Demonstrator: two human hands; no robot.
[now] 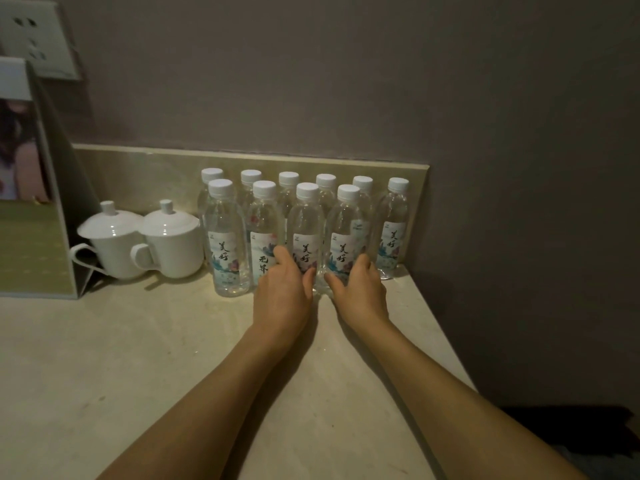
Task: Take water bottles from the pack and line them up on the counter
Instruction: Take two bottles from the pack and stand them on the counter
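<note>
Ten clear plastic water bottles with white caps and flowered labels stand upright in two rows at the back of the pale stone counter point(138, 358), close against its low beige backsplash point(138, 168). The third front-row bottle point(306, 223) sits inside the curl of the left hand point(282, 292), whose fingers press its left flank while the thumb lies across its lower right side. Just to the right, the fourth front-row bottle point(346, 226) is wrapped low down by the right hand point(360, 289), thumb on its left, fingers round its right. Both hands are closed on their bottles, which stand on the counter, and the two thumbs nearly meet between them. Both forearms reach in bare from below, converging toward the bottles.

Left of the left hand, two more front bottles point(225, 237) stand untouched. Right of the right hand, one bottle point(393, 226) stands nearest the grey wall point(519, 168). Farther left sit two white lidded ceramic cups point(169, 237) with handles, touching each other, then a standing printed card holder point(31, 202).
</note>
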